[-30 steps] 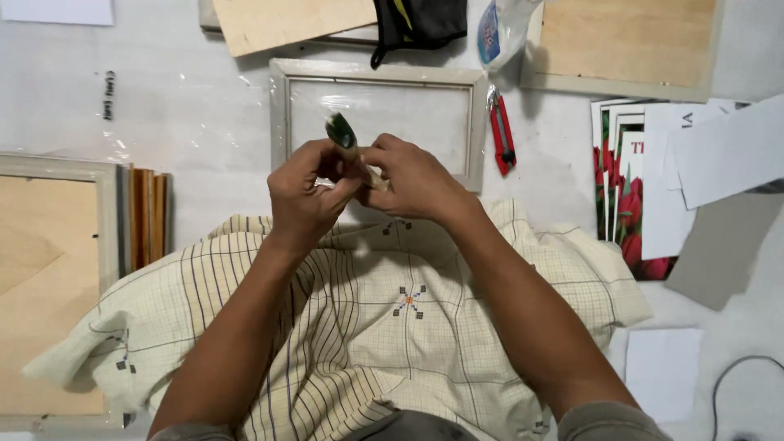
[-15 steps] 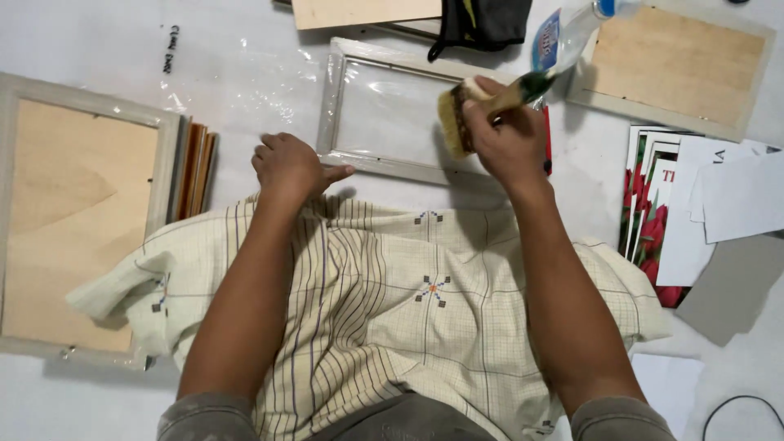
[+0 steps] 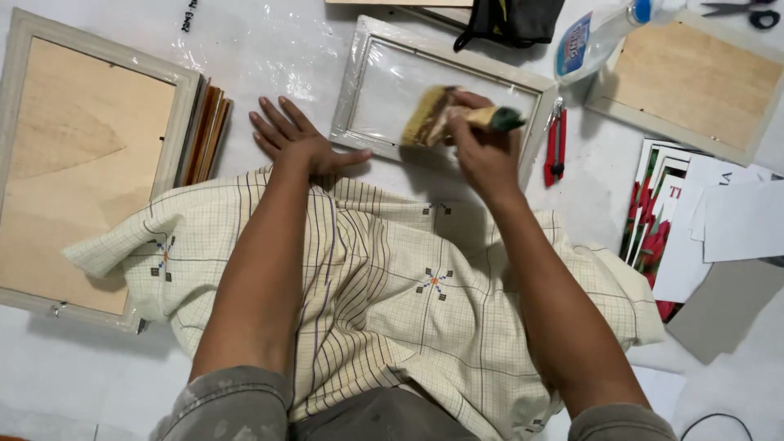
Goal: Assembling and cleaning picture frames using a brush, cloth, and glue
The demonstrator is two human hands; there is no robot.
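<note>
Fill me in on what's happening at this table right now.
A person sits over a checked cloth spread on a white table. Their right hand holds a wide paintbrush with its bristles against a plastic-wrapped picture frame. The left hand lies flat, fingers spread, on the table beside that frame's near left corner. A red utility knife lies just right of the frame, and a larger frame lies back-up at far left.

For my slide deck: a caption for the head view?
Right hand brushes a wrapped frame; left hand rests beside it.
</note>
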